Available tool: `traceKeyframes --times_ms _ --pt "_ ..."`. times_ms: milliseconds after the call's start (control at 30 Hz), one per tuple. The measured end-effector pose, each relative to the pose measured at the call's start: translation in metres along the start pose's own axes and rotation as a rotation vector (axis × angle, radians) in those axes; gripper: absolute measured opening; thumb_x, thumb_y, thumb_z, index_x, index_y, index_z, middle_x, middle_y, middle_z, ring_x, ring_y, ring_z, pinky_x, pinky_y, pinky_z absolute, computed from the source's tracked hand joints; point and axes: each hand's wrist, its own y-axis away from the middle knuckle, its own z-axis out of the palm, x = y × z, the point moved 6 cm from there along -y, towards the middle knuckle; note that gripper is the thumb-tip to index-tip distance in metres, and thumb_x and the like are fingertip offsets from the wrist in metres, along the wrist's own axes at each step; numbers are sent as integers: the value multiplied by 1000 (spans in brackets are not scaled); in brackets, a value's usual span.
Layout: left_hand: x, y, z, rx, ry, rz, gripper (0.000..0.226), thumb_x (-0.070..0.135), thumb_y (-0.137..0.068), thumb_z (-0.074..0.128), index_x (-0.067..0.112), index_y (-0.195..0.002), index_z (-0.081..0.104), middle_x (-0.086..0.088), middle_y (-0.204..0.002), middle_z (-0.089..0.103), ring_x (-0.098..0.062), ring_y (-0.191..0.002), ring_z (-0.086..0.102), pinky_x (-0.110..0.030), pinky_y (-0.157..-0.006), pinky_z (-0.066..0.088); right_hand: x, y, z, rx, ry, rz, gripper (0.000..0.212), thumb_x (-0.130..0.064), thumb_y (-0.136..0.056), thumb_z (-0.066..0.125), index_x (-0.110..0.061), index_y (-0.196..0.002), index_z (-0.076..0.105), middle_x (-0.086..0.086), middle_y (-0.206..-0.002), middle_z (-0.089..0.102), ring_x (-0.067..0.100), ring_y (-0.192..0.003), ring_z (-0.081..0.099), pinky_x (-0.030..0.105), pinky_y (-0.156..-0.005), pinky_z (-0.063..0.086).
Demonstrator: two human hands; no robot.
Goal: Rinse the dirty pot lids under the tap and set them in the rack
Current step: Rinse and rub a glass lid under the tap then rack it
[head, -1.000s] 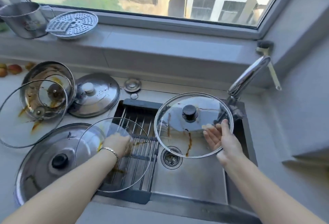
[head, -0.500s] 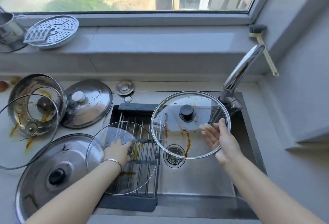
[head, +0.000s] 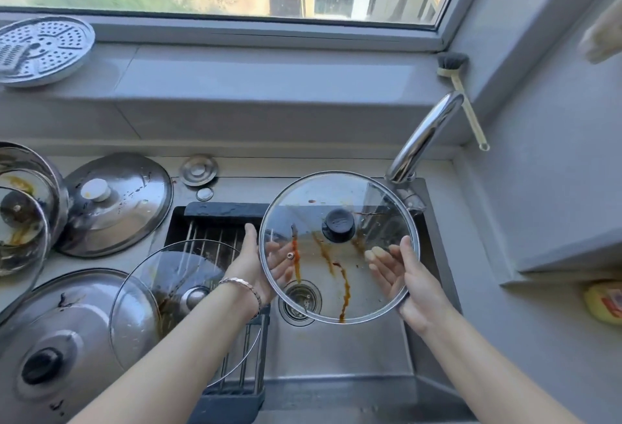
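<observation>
Here the left hand (head: pixel 259 268) and right hand (head: pixel 409 280) hold a stained glass lid (head: pixel 336 257) over the sink (head: pixel 336 353), near the tap (head: pixel 424 137). Both hands' fingers (head: pixel 378 253) grasp its rim.

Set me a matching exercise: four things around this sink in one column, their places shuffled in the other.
1 glass lid with black knob
2 perforated steamer plate
3 dish brush
4 steel lid with white knob

A on the counter, left of the sink
B held over the sink by left hand and right hand
C on the window sill, far left
D leaning in the corner behind the tap

Pairs: 1-B, 2-C, 3-D, 4-A
</observation>
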Motion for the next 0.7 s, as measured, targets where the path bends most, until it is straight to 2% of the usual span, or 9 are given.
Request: traceKeyframes --times_ms 100,167,233,300,367,400,467,567,700 --pt "-8 -6 3 60 29 52 49 59 -86 39 18 -59 38 -7 -62 72 -16 -50 68 -26 -47 55 1 -2 -10 -46 84 62 31 -39 -90 47 -9 -87 55 10 -72 72 21 -64 71 28 -53 58" --pt "-11 -9 4 117 42 113 50 57 -89 37 18 -58 35 -6 -56 70 -15 -45 65 -27 -45 54 1 -8 -17 -37 268 101 41 -48 -92 40 -10 -97 57 8 -78 72 20 -69 70 32 -60 58" --pt "-8 -9 2 164 39 191 51 56 -90 35 18 -57 33 -5 -54 69 -14 -42 64 -23 -40 53 -13 -21 -24 82 546 31 45 -51 -94 35 -13 -108 54 7 -90 70 19 -80 66 32 -68 54" --pt "0 -7 -3 208 1 285 51 55 -90 35 17 -57 33 -5 -53 69 -16 -44 65 -22 -40 52 -39 -39 -29 252 721 -99 47 -49 -94 38 -8 -112 53 12 -95 65 20 -77 61 36 -72 53" --pt "7 -5 -7 238 -31 343 50 54 -91 36 16 -58 33 -6 -52 69 -16 -44 65 -23 -40 52 -63 -57 -25 356 880 -159 61 -52 -90 42 6 -104 57 11 -77 61 20 -60 54 34 -59 47" --pt "9 -3 -9 251 -37 349 50 53 -91 36 16 -59 33 -6 -52 68 -16 -43 65 -23 -40 52 -70 -65 -21 373 962 -149 66 -58 -87 44 5 -102 59 8 -68 59 19 -53 50 30 -52 41" --pt "12 -1 -11 269 -52 338 49 52 -91 37 16 -59 34 -6 -50 68 -16 -42 64 -22 -39 51 -78 -82 -13 374 1115 -102 66 -66 -80 44 -6 -102 60 5 -63 58 17 -49 48 25 -49 35" --pt "15 0 -11 279 -89 337 48 52 -91 38 16 -60 35 -7 -51 68 -16 -42 64 -23 -39 51 -81 -104 -6 374 1274 -66 53 -58 -85 41 -14 -112 54 5 -62 58 16 -43 48 21 -44 34" --pt "19 -3 0 266 -138 375 48 51 -92 37 15 -60 36 -9 -54 69 -18 -44 64 -26 -43 54 -80 -121 -12 451 1231 19 23 -30 -94 37 -14 -101 52 9 -61 54 18 -42 44 9 -30 26"
